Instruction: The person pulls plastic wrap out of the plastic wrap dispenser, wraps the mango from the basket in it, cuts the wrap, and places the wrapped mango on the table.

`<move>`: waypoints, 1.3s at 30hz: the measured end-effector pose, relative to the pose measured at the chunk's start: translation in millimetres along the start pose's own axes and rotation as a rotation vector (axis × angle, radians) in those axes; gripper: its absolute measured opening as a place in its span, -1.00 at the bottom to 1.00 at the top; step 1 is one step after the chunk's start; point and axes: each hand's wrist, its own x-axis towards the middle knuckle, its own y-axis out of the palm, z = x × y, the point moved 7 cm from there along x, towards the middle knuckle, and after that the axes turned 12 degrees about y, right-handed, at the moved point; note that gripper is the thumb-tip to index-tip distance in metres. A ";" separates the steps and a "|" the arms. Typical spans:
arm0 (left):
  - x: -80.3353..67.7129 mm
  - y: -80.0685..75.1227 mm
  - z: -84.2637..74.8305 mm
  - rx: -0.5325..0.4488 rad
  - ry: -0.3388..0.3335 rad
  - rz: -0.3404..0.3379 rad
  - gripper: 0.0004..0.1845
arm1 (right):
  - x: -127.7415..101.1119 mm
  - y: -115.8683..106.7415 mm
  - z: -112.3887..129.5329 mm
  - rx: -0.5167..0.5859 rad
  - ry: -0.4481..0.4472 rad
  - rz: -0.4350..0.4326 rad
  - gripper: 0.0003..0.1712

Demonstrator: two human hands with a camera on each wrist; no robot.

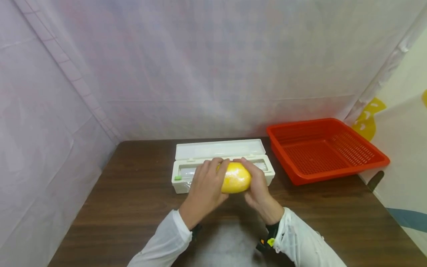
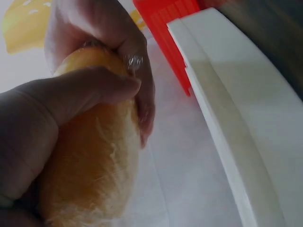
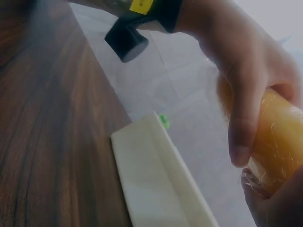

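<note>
A smooth yellow oval fruit (image 1: 236, 178) is held in the air between both hands, in front of a white cling film dispenser (image 1: 181, 186). Clear film clings to its skin, wrinkled and bunched in places in the left wrist view, where the fruit (image 2: 90, 161) looks more orange. My left hand (image 1: 207, 183) grips it from the left, its thumb lying across the fruit. From the right, my right hand (image 1: 259, 189) curls round the other end. The dispenser's lid (image 1: 220, 148) stands raised at the back, and a roll of film shows inside. My palms are hidden.
A red plastic basket (image 1: 293, 172) with perforated sides stands at the back right of the dark wooden table (image 1: 133, 207). White curtains hang behind the table and along its sides. A small green piece (image 1: 178, 178) sits at the dispenser's left end.
</note>
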 end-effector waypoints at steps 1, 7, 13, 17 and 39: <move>0.2 1.7 0.3 0.020 0.004 0.028 -0.02 | 1.2 -0.6 -1.3 -0.003 0.005 -0.008 -0.66; 0.6 11.3 1.3 0.100 -0.012 0.217 0.24 | 5.2 -5.1 -1.7 0.003 -0.033 -0.059 -0.66; 7.3 13.0 -8.0 -0.051 0.087 0.110 0.08 | 0.6 -5.0 5.7 -0.062 -0.120 -0.079 -0.75; 8.2 14.0 -8.7 -0.113 0.120 0.001 -0.20 | -1.0 -4.3 8.1 -0.085 -0.136 -0.100 -0.76; -17.0 25.9 39.3 -0.491 -0.241 -0.596 -0.66 | -8.6 -10.4 24.5 0.012 -0.237 -0.143 -0.72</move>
